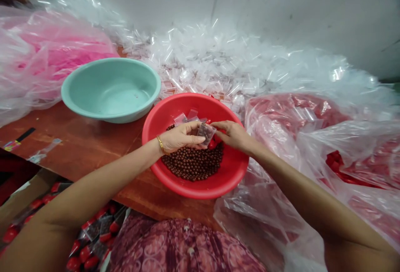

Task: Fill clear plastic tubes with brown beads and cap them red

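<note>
My left hand (184,135), a gold bangle at its wrist, pinches a small clear plastic box (206,133) between thumb and fingers. Dark brown balls show through the box's wall. At the box's right end are the curled fingers of my right hand (230,135); what they hold, if anything, is hidden. Both hands are over a red basin (195,191). Many small round brown balls (193,164) lie in its bottom. Red plastic pieces (213,143) sit under my right fingers, and more clear boxes (186,117) lie at the basin's far side.
A pale green basin (111,92) stands to the left on the brown table (103,151). Clear plastic boxes (218,55) are heaped along the wall. Plastic bags with pink (75,51) and red contents (290,117) flank the basins. Red-capped filled boxes (93,238) lie below the table's edge.
</note>
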Motion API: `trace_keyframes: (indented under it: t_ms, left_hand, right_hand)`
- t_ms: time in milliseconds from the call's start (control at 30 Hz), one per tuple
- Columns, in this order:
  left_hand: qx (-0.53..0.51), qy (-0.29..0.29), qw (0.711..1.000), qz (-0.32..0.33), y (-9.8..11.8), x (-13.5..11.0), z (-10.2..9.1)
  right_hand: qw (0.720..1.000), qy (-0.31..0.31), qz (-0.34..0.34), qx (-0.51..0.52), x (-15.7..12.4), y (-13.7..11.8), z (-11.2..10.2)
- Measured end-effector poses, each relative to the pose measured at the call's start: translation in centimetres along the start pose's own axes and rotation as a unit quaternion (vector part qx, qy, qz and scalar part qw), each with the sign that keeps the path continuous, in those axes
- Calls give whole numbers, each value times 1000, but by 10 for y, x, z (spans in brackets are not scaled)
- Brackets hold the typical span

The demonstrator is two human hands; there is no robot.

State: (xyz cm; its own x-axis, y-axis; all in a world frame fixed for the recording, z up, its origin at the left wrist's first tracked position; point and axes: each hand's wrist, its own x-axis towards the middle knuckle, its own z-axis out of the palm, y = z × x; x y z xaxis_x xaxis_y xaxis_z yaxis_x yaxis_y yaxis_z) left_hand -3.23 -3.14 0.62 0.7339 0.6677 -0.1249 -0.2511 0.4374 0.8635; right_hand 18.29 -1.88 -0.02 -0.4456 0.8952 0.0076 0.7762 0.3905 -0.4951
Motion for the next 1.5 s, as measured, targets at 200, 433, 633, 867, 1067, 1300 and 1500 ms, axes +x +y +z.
trace_keyframes:
  t_ms: [200,433,633,867,1067,1300,1500]
  left_hand:
    - [86,32,994,55,-2,3,-1]
    - [237,7,970,56,-11,5,0]
    - [239,11,964,119,-14,6,3]
    - [217,-12,963,160,-18,7,1]
    - [199,8,976,93,-9,3,6]
    - [267,93,953,106,-10,3,9]
    - [378,146,902,151,-11,6,9]
  right_hand:
    - [912,125,136,366,-7,-3,3]
    - [776,221,155,570,-9,-33,-14]
    - [825,190,129,516,-19,-47,0]
    - [945,129,39,299,-28,-47,-4]
    - [965,162,15,204,-26,-41,-10]
    - [950,254,-134,-124,-30,-53,11]
    - [940,257,-201,-98,-29,-51,19]
